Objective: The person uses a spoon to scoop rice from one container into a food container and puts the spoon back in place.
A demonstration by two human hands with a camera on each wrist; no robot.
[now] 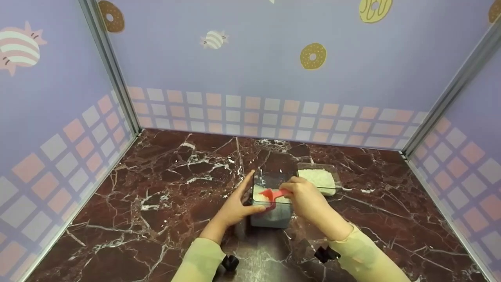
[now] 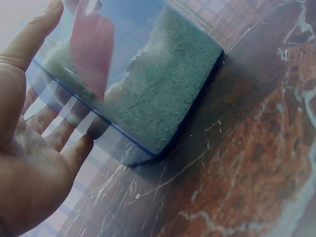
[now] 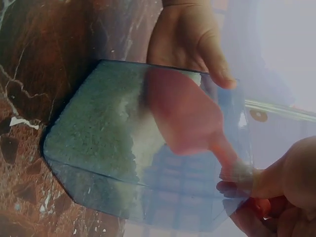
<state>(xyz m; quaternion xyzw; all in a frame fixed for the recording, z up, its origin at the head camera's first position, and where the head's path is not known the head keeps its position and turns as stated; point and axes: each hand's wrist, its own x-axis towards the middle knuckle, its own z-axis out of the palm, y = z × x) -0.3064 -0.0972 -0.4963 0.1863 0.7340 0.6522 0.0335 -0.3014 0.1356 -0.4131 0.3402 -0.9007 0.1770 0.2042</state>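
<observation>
A clear bluish container [image 1: 270, 218] holding rice [image 2: 163, 84] stands on the marbled table. My right hand [image 1: 303, 194] grips the handle of a red scoop [image 1: 270, 196], whose head is inside the container at the rice. Through the clear wall the scoop [image 3: 185, 111] shows in the right wrist view. My left hand [image 1: 235, 205] rests against the container's left side, thumb at the near wall and fingers spread along the side. In the left wrist view those fingers of the left hand [image 2: 39, 148] look fairly straight.
Behind my right hand a shallow clear tray [image 1: 337, 172] holds more white rice [image 1: 316, 182]. Stray grains lie on the dark red marbled tabletop [image 1: 176, 203]. Patterned walls [image 1: 254, 70] enclose the table at the back and both sides.
</observation>
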